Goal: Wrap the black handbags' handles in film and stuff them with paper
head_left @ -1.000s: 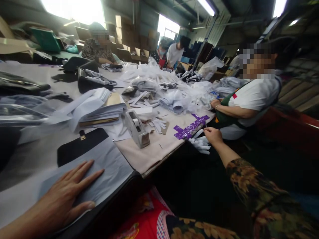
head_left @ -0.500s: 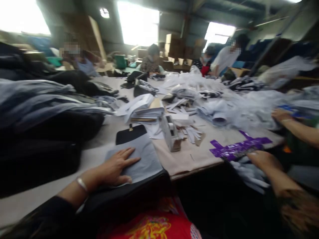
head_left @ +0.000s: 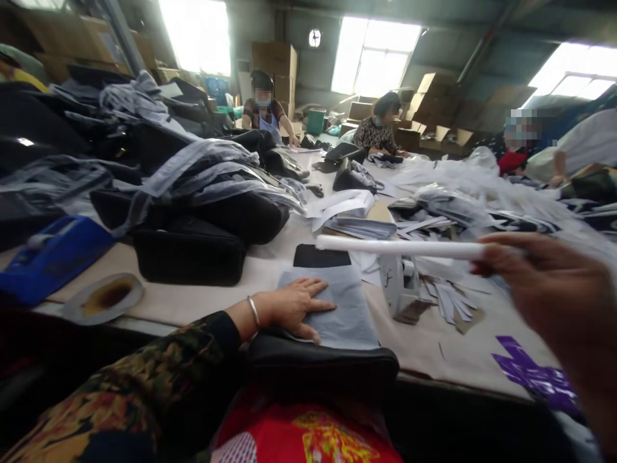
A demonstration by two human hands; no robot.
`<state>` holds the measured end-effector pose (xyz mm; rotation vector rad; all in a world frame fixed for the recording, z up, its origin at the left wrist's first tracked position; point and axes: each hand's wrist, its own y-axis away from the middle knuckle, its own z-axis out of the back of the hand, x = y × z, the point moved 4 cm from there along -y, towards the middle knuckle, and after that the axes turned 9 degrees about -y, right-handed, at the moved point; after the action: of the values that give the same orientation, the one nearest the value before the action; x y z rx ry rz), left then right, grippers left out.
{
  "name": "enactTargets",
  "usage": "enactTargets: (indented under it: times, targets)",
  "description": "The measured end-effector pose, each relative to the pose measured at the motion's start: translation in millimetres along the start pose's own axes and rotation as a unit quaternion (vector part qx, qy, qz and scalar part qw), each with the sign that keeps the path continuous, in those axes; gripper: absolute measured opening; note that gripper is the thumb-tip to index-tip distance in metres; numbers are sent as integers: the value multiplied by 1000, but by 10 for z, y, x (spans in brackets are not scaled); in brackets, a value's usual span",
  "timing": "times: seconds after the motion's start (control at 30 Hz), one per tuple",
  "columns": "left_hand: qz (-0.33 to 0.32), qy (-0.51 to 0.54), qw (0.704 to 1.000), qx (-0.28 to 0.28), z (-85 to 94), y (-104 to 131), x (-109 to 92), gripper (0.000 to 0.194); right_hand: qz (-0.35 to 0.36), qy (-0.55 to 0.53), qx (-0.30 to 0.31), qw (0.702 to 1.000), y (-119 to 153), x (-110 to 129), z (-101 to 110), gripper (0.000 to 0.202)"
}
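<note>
My left hand (head_left: 296, 307) lies flat, fingers spread, on a thin grey sheet (head_left: 349, 315). Under the sheet is a black bag (head_left: 322, 361) at the table's front edge, with a black flap (head_left: 322, 255) showing beyond the sheet. Pinched in my right hand (head_left: 549, 276) is a long white strip (head_left: 400, 247), held level above the table and pointing left over the flap. A grey tape dispenser (head_left: 405, 299) stands just below the strip, right of the bag, partly hidden by it.
Wrapped black bags (head_left: 187, 251) are heaped at left, near a blue tape dispenser (head_left: 58, 257) and a tape roll (head_left: 72, 302). Purple tape (head_left: 535, 370) hangs at the right edge. Papers (head_left: 359, 226) and white plastic (head_left: 448, 170) lie beyond. Several people work across the table.
My right hand has come up from beside the purple tape and now holds the white strip over the table. My left hand stays on the sheet. The view has turned left.
</note>
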<state>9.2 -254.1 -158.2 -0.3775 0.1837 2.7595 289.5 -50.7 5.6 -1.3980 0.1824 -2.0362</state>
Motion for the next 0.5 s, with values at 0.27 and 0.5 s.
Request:
enactTargets:
  times: [0.27, 0.5]
  targets:
    - [-4, 3, 1000, -19, 38, 62, -11, 90, -25, 63, 322, 944, -59, -856, -2143, 21]
    - [10, 23, 999, -38, 58, 92, 11, 91, 34, 173, 384, 906, -151, -1129, -2213, 14]
